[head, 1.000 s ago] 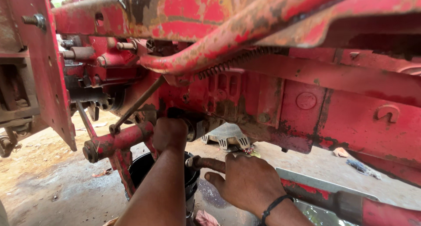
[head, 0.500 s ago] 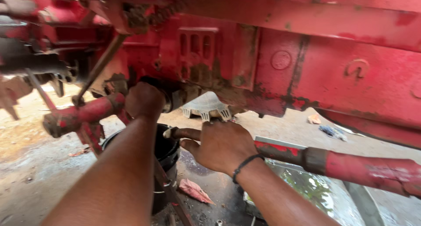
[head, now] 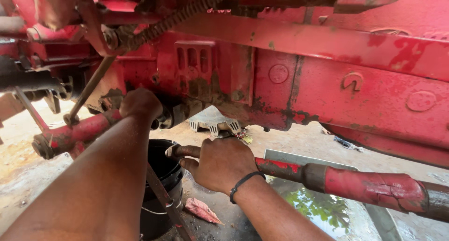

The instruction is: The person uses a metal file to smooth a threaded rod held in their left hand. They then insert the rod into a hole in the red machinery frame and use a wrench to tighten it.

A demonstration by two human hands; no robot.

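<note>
- At the far left a red bar with a rusty end (head: pixel 61 139) sticks out from under the red machine body (head: pixel 327 82), and a thin rod (head: pixel 89 89) runs up from it at an angle.
- The left hand (head: pixel 140 105) reaches up to the dirty underside of the machine, next to a dark round fitting (head: pixel 163 122). The fingers curl away from the camera, so I cannot tell if they grip something or only press there.
- Under this hand stands a black bucket (head: pixel 161 175). I cannot tell what is inside it, because it is dark.
- In the middle, a pale metal piece with small teeth (head: pixel 214 122) hangs just under the body.
- The right hand (head: pixel 220 164), with a black band on the wrist, is closed around the thin end of a long red shaft (head: pixel 365 185) that goes to the right.
- A red scrap (head: pixel 201 210) lies on the wet ground beside the bucket.
- My judgement: the work is in the middle. The bucket is placed, both hands are at the parts, but nothing is seen taken off.
</note>
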